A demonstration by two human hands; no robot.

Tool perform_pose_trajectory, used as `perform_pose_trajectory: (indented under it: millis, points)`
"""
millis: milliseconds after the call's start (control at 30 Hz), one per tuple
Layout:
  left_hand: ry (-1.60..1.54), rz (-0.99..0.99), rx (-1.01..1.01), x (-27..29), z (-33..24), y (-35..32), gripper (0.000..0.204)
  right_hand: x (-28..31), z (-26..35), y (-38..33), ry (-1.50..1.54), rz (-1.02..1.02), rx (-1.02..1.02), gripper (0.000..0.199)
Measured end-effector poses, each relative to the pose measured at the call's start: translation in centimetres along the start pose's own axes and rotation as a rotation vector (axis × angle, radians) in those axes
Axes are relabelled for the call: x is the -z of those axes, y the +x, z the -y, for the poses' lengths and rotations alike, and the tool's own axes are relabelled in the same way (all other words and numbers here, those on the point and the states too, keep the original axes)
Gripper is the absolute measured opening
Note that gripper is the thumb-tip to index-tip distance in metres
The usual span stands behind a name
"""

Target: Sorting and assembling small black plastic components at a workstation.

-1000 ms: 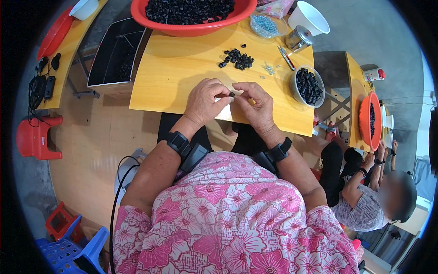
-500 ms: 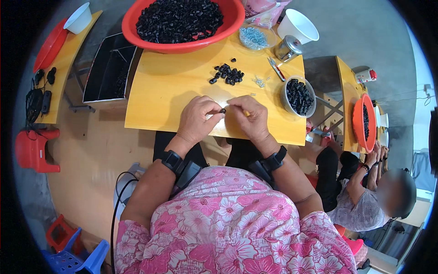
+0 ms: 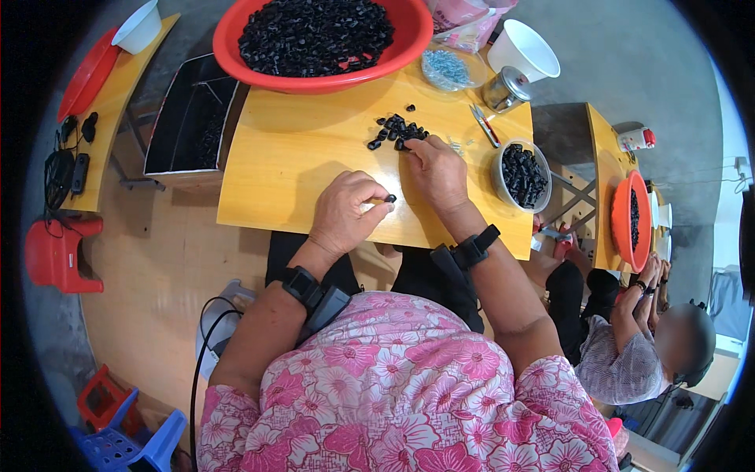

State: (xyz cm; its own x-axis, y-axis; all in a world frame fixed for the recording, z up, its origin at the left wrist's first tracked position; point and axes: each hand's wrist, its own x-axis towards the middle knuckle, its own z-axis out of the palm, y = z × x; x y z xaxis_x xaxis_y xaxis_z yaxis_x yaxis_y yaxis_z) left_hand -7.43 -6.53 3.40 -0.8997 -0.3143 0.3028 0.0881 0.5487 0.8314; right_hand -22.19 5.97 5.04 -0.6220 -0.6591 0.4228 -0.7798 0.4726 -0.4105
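Note:
My left hand [image 3: 344, 211] is closed in a pinch above the near part of the yellow table [image 3: 275, 169]. A small black plastic part [image 3: 391, 198] sticks out between its thumb and forefinger. Farther ahead, my right hand [image 3: 437, 175] reaches to a loose pile of small black plastic parts [image 3: 388, 128]. Its thumb and fingertips come together on a part at the pile's near edge, mostly hidden by the fingers. Beside that hand lie several small metal pins [image 3: 456, 147], partly covered by it.
A large red basin [image 3: 228, 59] heaped with black parts stands at the far edge. To the right are a clear tub of black parts [image 3: 522, 175], red-handled snips [image 3: 485, 126], a metal canister [image 3: 506, 89], a dish of screws [image 3: 447, 69] and a white bowl [image 3: 524, 51]. A co-worker [image 3: 629, 354] sits at right.
My right hand has moved forward from beside the left hand to the pile of black parts. My left hand keeps its pinch on the small black part, almost in place.

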Motion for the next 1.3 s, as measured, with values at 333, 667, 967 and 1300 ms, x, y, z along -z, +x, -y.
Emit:
perform_pose_trajectory:
  millis: [333, 667, 967, 1300]
  points:
    - [0.001, 0.010, 0.026, 0.1, -0.2, 0.0, 0.011, -0.4, -0.1, -1.0, -0.044, 0.004, -0.012, 0.007]
    - [-0.007, -0.003, 0.027, -0.1, -0.1, -0.1, 0.011, 0.4, 1.3, -2.9, 0.155, 0.011, -0.046, 0.008]
    - [0.004, 0.016, 0.000, 0.1, -0.2, -0.1, 0.013, 1.8, 1.7, -5.4, 0.778, 0.043, -0.322, 0.016]
    - [0.056, 0.052, -0.014, 0.1, -0.2, -0.2, 0.014, 2.4, 1.9, -5.6, 0.855, 0.226, -0.407, 0.024]
